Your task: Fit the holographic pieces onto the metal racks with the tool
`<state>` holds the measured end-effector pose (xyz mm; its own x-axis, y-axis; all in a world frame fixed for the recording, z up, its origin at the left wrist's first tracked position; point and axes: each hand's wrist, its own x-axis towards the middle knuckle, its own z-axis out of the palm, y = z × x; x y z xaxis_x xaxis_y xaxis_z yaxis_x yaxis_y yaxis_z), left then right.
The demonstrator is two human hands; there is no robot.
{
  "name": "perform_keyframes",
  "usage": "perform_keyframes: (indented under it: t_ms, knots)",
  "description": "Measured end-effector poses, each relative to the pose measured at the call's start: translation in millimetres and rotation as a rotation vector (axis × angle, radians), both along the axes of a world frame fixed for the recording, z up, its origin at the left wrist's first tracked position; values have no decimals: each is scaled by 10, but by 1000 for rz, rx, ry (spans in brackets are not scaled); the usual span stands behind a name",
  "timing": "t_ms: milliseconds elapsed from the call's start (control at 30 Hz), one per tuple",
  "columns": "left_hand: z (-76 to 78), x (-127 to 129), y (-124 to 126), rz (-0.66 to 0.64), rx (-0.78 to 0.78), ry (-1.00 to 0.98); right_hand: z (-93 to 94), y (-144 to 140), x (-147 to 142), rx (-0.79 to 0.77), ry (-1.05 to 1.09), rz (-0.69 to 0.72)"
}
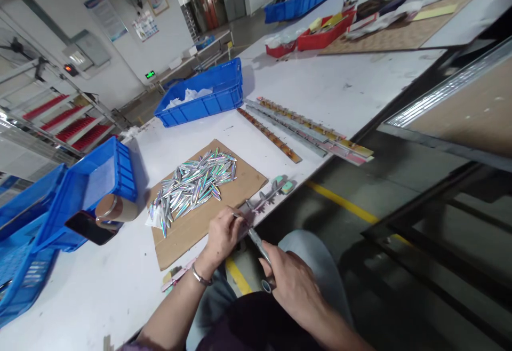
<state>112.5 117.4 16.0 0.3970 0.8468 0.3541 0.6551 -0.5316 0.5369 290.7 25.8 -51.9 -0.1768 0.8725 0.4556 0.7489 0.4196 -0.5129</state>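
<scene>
Head view shows your left hand [222, 236] pinching a small shiny holographic piece [237, 215] steady while your right hand [294, 281] fingers grip slim metal scissors [258, 244] against it.

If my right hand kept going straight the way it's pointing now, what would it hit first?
Probably the left hand. The right hand holds a thin metal tool aimed up-left toward the left fingers at the table edge; beyond lies the cardboard sheet. Depth is uncertain.
</scene>
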Motion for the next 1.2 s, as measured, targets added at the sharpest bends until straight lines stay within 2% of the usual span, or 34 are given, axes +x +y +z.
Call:
perform_keyframes:
  t_ms: [133,200,267,367,433,533,567,600,733,767,833,900,1000,1067,1133,1200]
  knots:
    - [7,9,-1,10,-18,-4,-31,79,-2,-28,-31,-11]
    - [11,10,-3,5,-10,-10,-33,161,-11,-93,58,8]
    - [14,11,-6,2,-4,-12,-32,227,-32,-242,350,56]
    - [14,12,-15,12,-8,-7,-46,270,-99,-560,986,138]
    - [15,12,-23,14,-17,-8,-64,268,-154,-732,1335,209]
    - [21,10,-32,5,-25,-14,-76,243,-168,-861,1627,248]
    - [22,9,-32,2,-24,-15,-74,234,-141,-844,1593,219]
    - [22,9,-30,3,-22,-13,-69,226,-99,-774,1443,179]
    - [6,12,-20,31,-31,19,-34,222,98,-248,410,97]
    - [-1,13,-22,40,-43,24,-28,225,128,-135,208,94]
    - [-10,16,-32,51,-71,28,-31,228,150,15,-48,79]
    - [-11,20,-47,55,-94,32,-59,226,150,89,-152,61]
    - [-2,29,-68,63,-114,46,-129,236,167,77,-110,63]
    - [-1,35,-81,66,-120,60,-168,261,183,-51,88,111]
    - [-12,40,-96,78,-115,74,-188,287,164,-340,443,216]
    - [-34,40,-107,90,-108,87,-194,292,94,-686,898,325]
